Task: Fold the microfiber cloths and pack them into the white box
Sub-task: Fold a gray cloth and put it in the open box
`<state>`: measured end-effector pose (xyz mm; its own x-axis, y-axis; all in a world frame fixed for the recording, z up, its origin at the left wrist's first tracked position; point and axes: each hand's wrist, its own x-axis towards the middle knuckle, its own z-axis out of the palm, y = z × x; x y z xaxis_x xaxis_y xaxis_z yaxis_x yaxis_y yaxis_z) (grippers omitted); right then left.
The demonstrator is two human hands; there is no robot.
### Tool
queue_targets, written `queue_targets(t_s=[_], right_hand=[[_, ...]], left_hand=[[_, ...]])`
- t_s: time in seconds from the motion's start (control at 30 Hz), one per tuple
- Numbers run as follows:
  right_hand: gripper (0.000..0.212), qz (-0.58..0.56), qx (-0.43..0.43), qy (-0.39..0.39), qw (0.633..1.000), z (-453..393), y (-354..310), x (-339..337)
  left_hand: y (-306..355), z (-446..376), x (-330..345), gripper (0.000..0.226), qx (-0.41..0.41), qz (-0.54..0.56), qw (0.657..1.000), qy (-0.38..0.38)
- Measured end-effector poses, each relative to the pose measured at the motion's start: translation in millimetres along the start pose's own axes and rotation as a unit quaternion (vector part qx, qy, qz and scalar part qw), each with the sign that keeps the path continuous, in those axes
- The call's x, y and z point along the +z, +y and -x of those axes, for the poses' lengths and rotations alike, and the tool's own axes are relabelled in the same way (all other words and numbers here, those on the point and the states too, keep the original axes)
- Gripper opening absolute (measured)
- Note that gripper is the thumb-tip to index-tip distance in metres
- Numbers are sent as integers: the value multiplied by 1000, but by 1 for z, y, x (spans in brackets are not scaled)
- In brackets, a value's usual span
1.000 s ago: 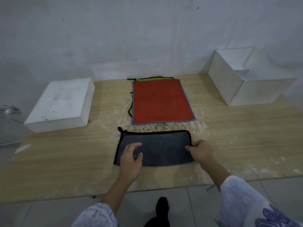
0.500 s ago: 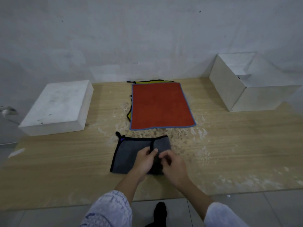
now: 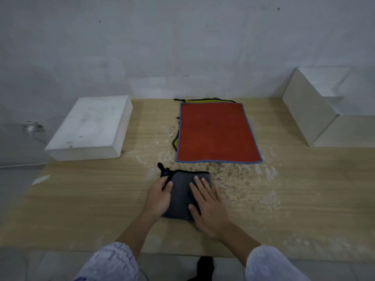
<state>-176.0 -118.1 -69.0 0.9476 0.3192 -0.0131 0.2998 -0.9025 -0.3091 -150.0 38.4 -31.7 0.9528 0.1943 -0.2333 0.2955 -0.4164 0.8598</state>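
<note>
Near the table edge, both hands are pressing the grey cloth, now folded smaller; right hand fingers spread flat, left hand pinching its edge—nearly box-ready.

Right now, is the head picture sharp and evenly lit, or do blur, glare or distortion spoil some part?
Head view: dim, flat, bluish light, no glare; the grey cloth and the red cloth read clearly, though the whole picture is soft; both hands cast only faint shadows; wide-angle bending stretches the open white box at the right edge and the sleeves at the bottom.
</note>
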Motion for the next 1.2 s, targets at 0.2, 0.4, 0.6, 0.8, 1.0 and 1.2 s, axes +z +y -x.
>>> queue_targets(t_s=[0.2,0.4,0.6,0.8,1.0,1.2], right_hand=[[57,54,24,-5,998,0,-10,16],[59,85,7,-8,996,-7,-12,17],[60,64,16,36,997,-16,-5,16],[60,82,6,-1,997,-18,-9,27],[68,-50,-22,-73,996,-25,-7,-1],[39,-113,212,91,966,-10,-7,-13]], left_hand=[[-12,-11,-16,20,-16,-36,999,11],[-19,-8,-16,24,34,-143,983,107],[-41,3,-2,42,265,-337,901,71],[-69,2,-16,58,199,-434,879,-20],[-62,-1,-18,86,156,-398,902,-66],[-32,-2,-27,65,130,-324,932,-95]])
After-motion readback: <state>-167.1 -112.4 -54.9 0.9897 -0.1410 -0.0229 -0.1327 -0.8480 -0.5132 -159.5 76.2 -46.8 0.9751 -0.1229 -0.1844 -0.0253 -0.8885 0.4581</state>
